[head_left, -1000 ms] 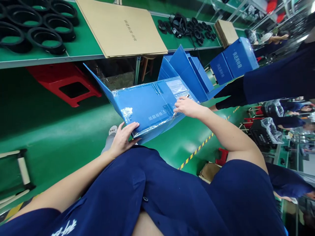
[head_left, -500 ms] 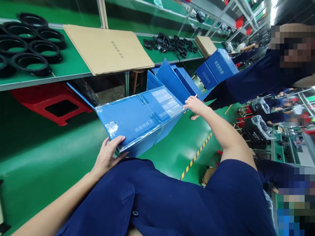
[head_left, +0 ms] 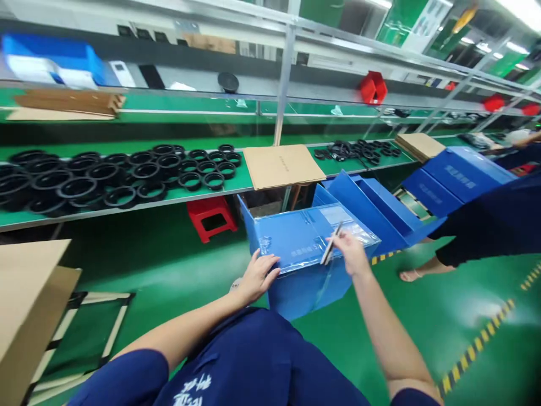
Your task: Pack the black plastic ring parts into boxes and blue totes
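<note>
I see the right hand [head_left: 351,252] has drawn back from the far end of the tape-wrapped, blue, rectangular, plastic-looking box [head_left: 291,237] to its three o'clock, its grip closed round a slim pale-and-dark tool [head_left: 332,243]. I judge attention has shifted to the near edge; contact I can't tell. The left hand [head_left: 258,275], fingers loosely spread, rests at eight o'clock. The box sits at one o'clock from the body.
</note>
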`<state>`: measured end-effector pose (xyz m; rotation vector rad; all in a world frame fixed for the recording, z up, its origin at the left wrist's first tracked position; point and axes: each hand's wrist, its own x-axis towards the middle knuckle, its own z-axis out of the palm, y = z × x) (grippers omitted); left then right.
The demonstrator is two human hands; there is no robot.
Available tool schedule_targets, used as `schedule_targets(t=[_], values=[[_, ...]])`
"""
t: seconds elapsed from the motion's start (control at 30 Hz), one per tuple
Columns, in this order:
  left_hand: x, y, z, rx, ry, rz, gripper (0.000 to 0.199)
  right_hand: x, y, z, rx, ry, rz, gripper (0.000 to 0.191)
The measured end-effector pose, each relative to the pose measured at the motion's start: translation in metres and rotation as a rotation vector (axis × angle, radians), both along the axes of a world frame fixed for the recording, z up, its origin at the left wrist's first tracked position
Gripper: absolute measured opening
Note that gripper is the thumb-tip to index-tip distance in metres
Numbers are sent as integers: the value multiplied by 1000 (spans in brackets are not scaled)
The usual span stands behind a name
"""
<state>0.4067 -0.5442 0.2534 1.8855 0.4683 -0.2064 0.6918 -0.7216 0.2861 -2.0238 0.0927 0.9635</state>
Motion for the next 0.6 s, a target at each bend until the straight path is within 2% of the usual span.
schedule_targets(t=[0.1,0.17,0.27,0.37,0.43,0.47,0.53,0.6], values=[[17,-2,-4,-49,41,104,44,-92,56,-15,197,149,-32,43],[21,-6,-8,-85,24,167,41,-130,82,-20,256,194,-19,40],[18,-12,-13,-137,-9,261,38,-149,95,-27,238,159,85,40],[14,-7,-20,-224,56,359,40,-139,84,-37,69,-199,326,40],[19,15,-34,-356,136,443,44,-129,73,-46,-107,-472,505,39],[25,33,-46,-422,176,502,46,-125,68,-51,-184,-562,578,38],[44,84,-82,-467,278,651,45,-122,62,-60,-289,-649,667,38],[68,145,-127,-380,408,787,39,-126,59,-66,-329,-687,686,39]])
